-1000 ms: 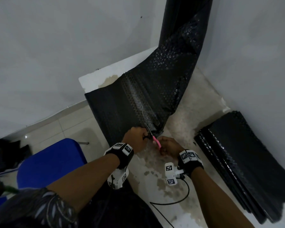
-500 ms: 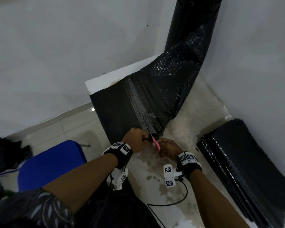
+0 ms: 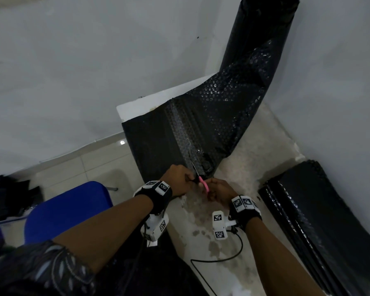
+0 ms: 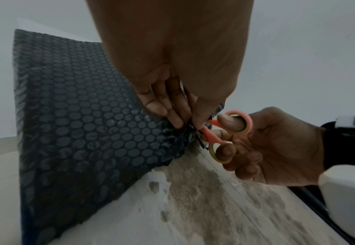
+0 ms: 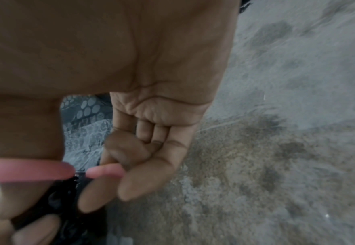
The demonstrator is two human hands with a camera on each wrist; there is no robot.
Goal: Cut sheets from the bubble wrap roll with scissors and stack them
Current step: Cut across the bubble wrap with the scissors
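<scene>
A black bubble wrap roll stands in the far corner, and its unrolled sheet drapes over the table's left edge. My left hand pinches the sheet's near edge. My right hand grips pink-handled scissors, thumb and finger through the rings. The blades point away along the sheet and bite into its near edge beside my left fingers. A stack of cut black sheets lies at the right against the wall.
The stained white table fills the corner between two white walls. A blue chair stands on the tiled floor at the left. A black cable trails across the table near my right wrist. Dark items sit at far left.
Both hands stay at the sheet's near edge with the scissors; they hardly move on the sheet. The head view has shifted slightly, showing more of the roll.
</scene>
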